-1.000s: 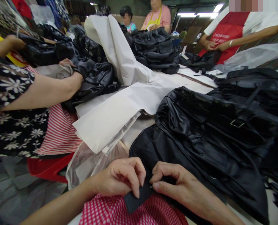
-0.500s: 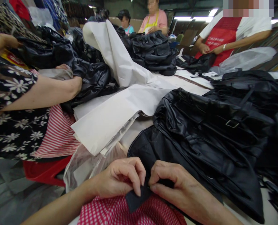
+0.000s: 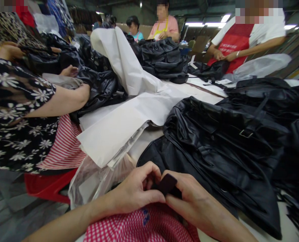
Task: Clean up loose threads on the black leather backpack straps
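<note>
The big black bag (image 3: 214,144) lies slumped ahead and to my right, its buckle (image 3: 246,133) facing up, and I make out no real change in its folds. White sheets (image 3: 119,131) spread ahead and to the left, with a clear plastic bag (image 3: 89,181) just beside their near edge. Nearest me, the checked cloth (image 3: 119,225) sits under my wrists, and a blue marking (image 3: 146,217) now shows where the dark tab's end hung a moment ago.

My hands have drawn together. The left hand (image 3: 138,188) is curled nearly closed, and I read its thumb and bent fingers as pinching the tab's lower end. The right hand (image 3: 192,195) is loosely bent, index and thumb a little apart; its index lies against the tab, but I can't tell whether it grips or merely steadies.

Smallest and most changed is the dark tab (image 3: 168,183): it has swung from pointing down over the cloth to standing tilted up between my two hands. I judge that it now depends mainly on the left pinch, so a slip there could let it drop.
</note>
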A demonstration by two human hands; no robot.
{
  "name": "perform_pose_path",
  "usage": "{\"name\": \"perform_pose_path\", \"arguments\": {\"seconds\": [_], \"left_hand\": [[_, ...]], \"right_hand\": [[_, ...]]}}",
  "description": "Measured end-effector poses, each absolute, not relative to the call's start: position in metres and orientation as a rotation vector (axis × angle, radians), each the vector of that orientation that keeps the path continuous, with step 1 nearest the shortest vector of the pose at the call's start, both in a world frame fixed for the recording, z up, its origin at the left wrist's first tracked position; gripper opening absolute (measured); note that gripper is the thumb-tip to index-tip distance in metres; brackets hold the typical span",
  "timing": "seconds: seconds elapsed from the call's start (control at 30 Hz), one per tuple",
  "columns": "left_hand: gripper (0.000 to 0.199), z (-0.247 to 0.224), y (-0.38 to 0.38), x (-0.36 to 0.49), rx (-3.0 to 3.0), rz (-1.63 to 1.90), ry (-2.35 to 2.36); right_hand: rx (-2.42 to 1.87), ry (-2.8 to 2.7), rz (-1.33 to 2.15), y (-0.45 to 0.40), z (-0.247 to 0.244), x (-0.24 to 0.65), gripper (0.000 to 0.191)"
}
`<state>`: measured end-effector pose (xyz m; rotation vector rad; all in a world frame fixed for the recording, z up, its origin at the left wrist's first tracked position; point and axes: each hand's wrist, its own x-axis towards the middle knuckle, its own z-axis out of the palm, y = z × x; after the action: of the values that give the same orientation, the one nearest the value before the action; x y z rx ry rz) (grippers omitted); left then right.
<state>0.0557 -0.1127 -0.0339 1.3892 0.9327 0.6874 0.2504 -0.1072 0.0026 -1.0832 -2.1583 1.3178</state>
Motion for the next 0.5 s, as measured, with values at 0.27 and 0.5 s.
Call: {"name": "perform_pose_path", "arguments": {"seconds": [0.27,0.5], "left_hand": [[0.024,-0.033,-0.078,0.045,1.481,0.232,0.679],[0.009,-0.036,-0.069,0.086,1.171,0.532,0.529]], "right_hand": [[-1.139,-2.154,1.429,-0.095,0.008,0.259,0.014],[-1.211,-2.011,1.024,-0.078,0.016,0.273,0.012]]}}
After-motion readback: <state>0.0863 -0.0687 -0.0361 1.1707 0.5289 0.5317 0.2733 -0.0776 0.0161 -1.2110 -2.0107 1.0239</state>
